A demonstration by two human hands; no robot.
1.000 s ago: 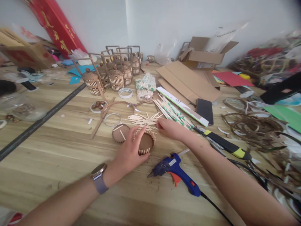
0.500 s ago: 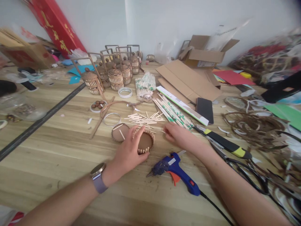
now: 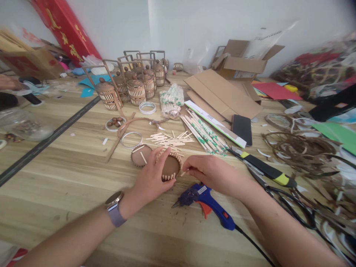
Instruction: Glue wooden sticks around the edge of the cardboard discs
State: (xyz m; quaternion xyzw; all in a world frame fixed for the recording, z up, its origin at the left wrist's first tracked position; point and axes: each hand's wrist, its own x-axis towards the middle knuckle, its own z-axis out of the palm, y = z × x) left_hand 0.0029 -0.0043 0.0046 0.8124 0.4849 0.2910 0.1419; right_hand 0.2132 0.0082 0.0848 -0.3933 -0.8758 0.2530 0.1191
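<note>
My left hand lies over a round brown cardboard disc ringed with short upright sticks, fingers curved around its left side, pressing it to the table. My right hand pinches a short wooden stick at the disc's right edge. A second brown disc with a loose stick on it lies just left. A pile of cut wooden sticks sits behind them. A blue glue gun lies right in front of my right hand.
Finished stick baskets stand at the back. Wrapped chopsticks, a black phone, a yellow-black utility knife, scissors, cardboard boxes and brown strip coils crowd the right. A dark rail crosses the left.
My right hand left the stick pile with one stick and came back toward me to the disc's right edge. My left hand stayed on the disc.
</note>
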